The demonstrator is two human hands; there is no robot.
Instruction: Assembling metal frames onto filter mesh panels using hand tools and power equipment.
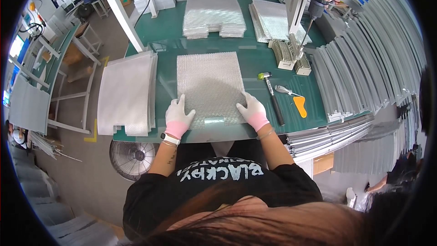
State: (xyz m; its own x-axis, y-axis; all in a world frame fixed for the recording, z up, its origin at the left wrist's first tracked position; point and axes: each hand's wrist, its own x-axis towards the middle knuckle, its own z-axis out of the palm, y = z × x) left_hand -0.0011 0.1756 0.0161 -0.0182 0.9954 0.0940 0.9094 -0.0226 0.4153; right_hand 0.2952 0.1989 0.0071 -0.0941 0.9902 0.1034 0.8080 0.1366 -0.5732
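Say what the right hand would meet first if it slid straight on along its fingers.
The right hand lies flat on the metal mesh sheet, fingers pointing up-left across it. Beyond the sheet's far edge, probably the mesh stack, though depth is unclear.

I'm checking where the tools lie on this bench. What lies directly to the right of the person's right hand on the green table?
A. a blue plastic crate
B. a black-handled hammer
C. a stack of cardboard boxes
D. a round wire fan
B: the black-handled hammer with the yellow-green head lies on the green table just right of the right hand, which rests on the silver mesh sheet.
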